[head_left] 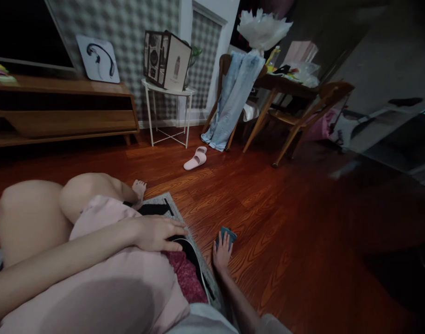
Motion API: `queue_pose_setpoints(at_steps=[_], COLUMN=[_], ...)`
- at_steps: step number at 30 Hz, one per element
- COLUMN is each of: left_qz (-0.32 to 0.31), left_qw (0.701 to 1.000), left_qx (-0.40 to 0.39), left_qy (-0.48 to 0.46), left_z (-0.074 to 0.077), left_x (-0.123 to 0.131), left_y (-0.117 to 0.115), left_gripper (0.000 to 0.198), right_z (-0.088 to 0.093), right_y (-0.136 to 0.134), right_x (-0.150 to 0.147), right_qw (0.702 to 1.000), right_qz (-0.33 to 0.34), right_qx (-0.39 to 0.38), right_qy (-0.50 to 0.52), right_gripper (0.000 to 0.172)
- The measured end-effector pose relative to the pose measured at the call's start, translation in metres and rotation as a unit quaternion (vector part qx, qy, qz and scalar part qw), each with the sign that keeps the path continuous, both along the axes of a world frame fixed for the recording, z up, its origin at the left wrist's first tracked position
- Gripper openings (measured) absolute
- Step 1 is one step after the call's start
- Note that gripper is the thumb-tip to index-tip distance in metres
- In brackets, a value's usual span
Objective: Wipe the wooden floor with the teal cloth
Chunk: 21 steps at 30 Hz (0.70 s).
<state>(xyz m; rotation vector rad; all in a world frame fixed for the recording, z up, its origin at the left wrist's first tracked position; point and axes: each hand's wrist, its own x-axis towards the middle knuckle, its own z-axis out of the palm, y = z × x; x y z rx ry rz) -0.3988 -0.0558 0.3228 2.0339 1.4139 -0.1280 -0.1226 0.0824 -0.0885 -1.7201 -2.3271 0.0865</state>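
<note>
My left hand [158, 233] rests palm down across my lap, fingers stretched out together, over black fabric with a thin white edging [193, 250]. Below it shows dark red patterned fabric [187, 276], beside the pale pink cloth [129, 287] over my body. Reaching down to the floor on the right, my right hand [222, 254] lays its spread fingers on a small, flat teal object [229, 235]. Its kind cannot be made out, since the fingers cover part of it. A grey mat [179, 217] lies under my legs.
A pink slipper [195, 160] lies on the wooden floor [268, 222]. Beyond are a low TV cabinet [104, 113], a white side table [168, 90] bearing a box [167, 60], jeans [235, 97] over a chair, and a cluttered table with another wooden chair [302, 118].
</note>
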Motion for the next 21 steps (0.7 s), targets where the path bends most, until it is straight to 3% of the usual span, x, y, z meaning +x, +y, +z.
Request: queue_pose_setpoints(at_steps=[5,10,16,21], left_qz=[-0.001,0.002,0.0,0.007], left_qw=[1.0,1.0,1.0,1.0], left_qx=[0.014,0.015,-0.008,0.001], left_qy=[-0.013,0.0,0.012,-0.014], left_z=[-0.001,0.0,0.003,0.0], left_x=[-0.001,-0.001,0.0,-0.002], left_y=[0.0,0.0,0.0,0.0], left_gripper=[0.054,0.053,0.054,0.053], right_z=[0.007,0.019,0.021,0.013], right_y=[-0.004,0.03,0.08,0.082], right_x=[-0.043,-0.049,0.008,0.052], right_qw=[0.994,0.989,0.999,0.995], right_qz=[0.108,0.148,0.002,-0.095], right_qx=[0.001,-0.007,-0.038,-0.032], right_qy=[0.001,-0.004,-0.026,-0.017], right_gripper=[0.056,0.054,0.059,0.063])
